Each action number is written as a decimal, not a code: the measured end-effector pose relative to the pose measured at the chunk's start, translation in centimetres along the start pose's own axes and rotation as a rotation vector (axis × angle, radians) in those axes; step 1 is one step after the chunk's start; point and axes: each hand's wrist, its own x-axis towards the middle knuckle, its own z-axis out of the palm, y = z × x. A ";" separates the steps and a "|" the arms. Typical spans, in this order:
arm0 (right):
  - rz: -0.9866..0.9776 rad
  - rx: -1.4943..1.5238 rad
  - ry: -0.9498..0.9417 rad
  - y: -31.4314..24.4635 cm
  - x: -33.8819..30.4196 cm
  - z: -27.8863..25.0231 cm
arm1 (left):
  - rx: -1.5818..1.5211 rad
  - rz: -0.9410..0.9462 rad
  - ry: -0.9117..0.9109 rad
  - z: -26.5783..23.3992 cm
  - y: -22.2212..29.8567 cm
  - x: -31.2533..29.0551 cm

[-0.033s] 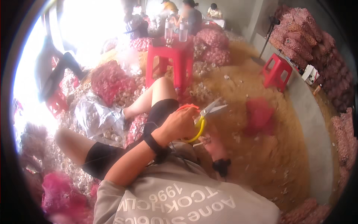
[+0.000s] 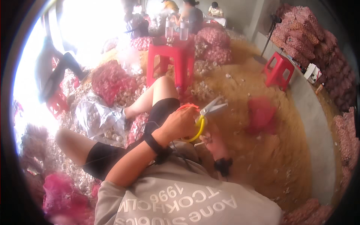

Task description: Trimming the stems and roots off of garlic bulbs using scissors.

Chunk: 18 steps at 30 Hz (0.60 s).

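Observation:
My left hand (image 2: 183,122) is closed round the handles of a pair of scissors (image 2: 203,122), one handle yellow and the other orange-red. The blades point up and right, slightly parted. Just below and to the right, my right hand (image 2: 212,142) is closed, its fingers partly hidden behind the left hand and blurred. A thin pale garlic stem (image 2: 199,144) sticks out from its fingers; the bulb itself I cannot make out. Both hands are in front of my lap, close together.
Garlic bulbs (image 2: 118,138) are heaped at left, with a clear plastic bag (image 2: 99,117). Ahead stands a red stool (image 2: 170,52) bearing two bottles; another red stool (image 2: 278,70) is at right. Pink mesh sacks (image 2: 300,33) are stacked at right. Several people sit farther back.
The scissor blades have drawn a little closer together. Both hands stay in nearly the same place.

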 end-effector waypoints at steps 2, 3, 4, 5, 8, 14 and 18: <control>0.022 -0.010 -0.118 0.0 0.7 -1.1 | -0.141 -0.027 0.030 0.9 -2.0 -0.7; 0.038 -0.025 -0.243 -0.5 0.9 -0.7 | -0.281 -0.051 0.069 0.8 -2.4 -0.8; -0.041 -0.185 -0.136 -0.2 0.8 -0.1 | -0.581 -0.222 -0.031 0.4 -2.7 -1.1; -0.042 -0.181 -0.134 -0.1 0.5 0.6 | -0.579 -0.222 -0.035 0.4 -3.3 -1.2; -0.046 -0.202 -0.084 -0.1 0.5 1.1 | -1.044 -0.330 -0.077 0.8 -4.8 -1.5; -0.091 -0.332 -0.226 0.3 0.6 0.3 | -1.166 -0.390 -0.321 0.5 -3.9 -3.5; -0.096 -0.334 -0.179 0.9 0.3 1.0 | -1.181 -0.377 -0.343 1.2 -4.7 -4.0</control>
